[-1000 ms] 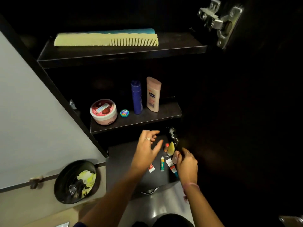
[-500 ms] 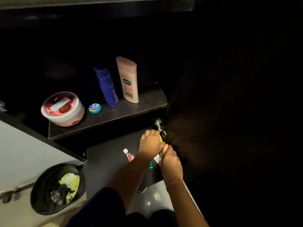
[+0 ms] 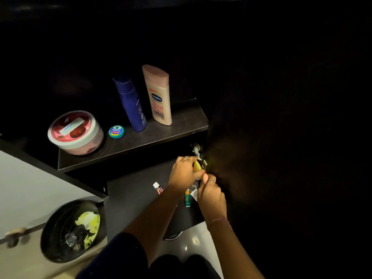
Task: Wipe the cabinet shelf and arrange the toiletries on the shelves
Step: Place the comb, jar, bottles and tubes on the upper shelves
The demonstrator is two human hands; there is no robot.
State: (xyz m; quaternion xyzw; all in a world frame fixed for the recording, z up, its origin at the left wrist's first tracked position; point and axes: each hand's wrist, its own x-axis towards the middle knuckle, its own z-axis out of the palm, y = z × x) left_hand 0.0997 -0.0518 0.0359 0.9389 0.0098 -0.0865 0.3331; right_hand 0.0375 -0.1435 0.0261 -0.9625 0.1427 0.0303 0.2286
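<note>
On the dark bottom shelf [image 3: 132,196], my left hand [image 3: 184,173] curls round a small yellow bottle [image 3: 197,167] near the right wall. My right hand [image 3: 211,195] is fisted just below it, touching the left thumb; what it holds is hidden. A small white-capped tube [image 3: 158,187] and a green-orange tube [image 3: 187,198] lie beside my wrists. The middle shelf [image 3: 181,125] carries a pink cream tub [image 3: 75,132], a tiny green balm tin [image 3: 116,132], a blue bottle [image 3: 131,104] and a peach lotion bottle [image 3: 158,95].
A black bin [image 3: 58,236] with crumpled yellow-white waste stands on the floor at lower left. A pale cabinet door [image 3: 30,188] hangs open on the left. A metal hinge [image 3: 196,150] sits by the right wall. The right side is dark.
The view dropped; the top shelf with the comb left the frame. My left hand went from open above the small items to gripping the yellow bottle, and my right hand closed in under it.
</note>
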